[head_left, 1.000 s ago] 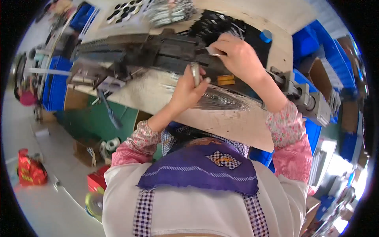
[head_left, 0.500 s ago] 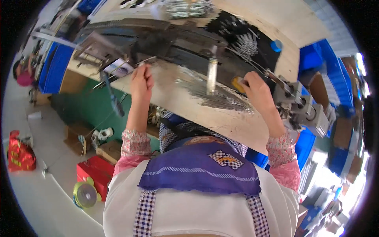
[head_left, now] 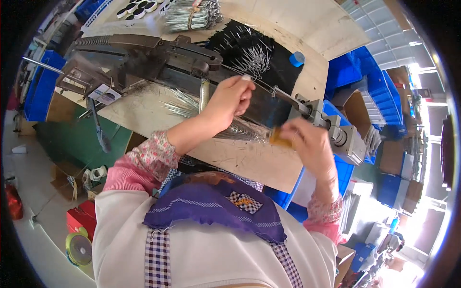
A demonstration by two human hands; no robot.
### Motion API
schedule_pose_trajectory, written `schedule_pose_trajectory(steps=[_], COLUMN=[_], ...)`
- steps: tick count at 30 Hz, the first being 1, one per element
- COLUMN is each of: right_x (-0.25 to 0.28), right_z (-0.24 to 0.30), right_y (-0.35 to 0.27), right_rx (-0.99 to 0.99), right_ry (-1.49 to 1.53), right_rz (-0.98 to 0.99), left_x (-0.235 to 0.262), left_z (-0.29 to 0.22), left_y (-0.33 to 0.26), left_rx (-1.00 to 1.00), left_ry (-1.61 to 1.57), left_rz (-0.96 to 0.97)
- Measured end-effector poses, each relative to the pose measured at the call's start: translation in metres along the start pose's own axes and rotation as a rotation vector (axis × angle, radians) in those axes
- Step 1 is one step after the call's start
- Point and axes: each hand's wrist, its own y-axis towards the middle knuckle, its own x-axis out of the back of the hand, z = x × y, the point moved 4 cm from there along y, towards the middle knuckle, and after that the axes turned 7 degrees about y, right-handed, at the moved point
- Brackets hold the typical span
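Note:
My left hand (head_left: 228, 103) is closed, thumb and fingers pinched together beside the long dark metal bench machine (head_left: 180, 60). Whatever sits in that pinch is too small to make out; a white cover or tip shows at the fingertips. A thin metal rod (head_left: 263, 86) runs from near there toward the grey metal chuck fixture (head_left: 338, 134). Blurred by motion, my right hand (head_left: 309, 146) has its fingers around a yellow object (head_left: 281, 139), its kind unclear. Below the machine, thin metal wires (head_left: 240, 132) lie on the wooden bench (head_left: 225, 158), partly behind my left hand.
Looped metal pins (head_left: 254, 60) lie on a black cloth (head_left: 283, 48) near a blue roll (head_left: 297, 59). Farther back are bundled wires (head_left: 192, 17) and black-and-white rolls (head_left: 139, 12). Blue bins (head_left: 343, 72) stand at the right. A lever (head_left: 98, 127) hangs off the bench's left side.
My left hand has moved right, from the machine's left end to its middle near the rod. The right hand, still with the yellow object, is lower in the picture. The whole view has shifted.

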Motion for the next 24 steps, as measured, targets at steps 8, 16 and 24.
schedule_pose_trajectory(steps=[8,16,24], right_x=[-0.032,-0.022,-0.014], right_z=[-0.015,-0.021,-0.008], right_y=[0.138,0.136,0.145], right_rx=[0.290,-0.117,0.079], right_ry=[-0.153,0.479,-0.013], right_rz=[0.019,0.249,0.269], left_x=[0.006,0.015,-0.016], left_z=[-0.004,0.004,-0.010], left_y=[-0.001,0.001,-0.003], left_rx=[-0.121,-0.195,-0.059], left_ry=[0.037,0.011,-0.506], left_rz=[-0.112,-0.049,0.168])
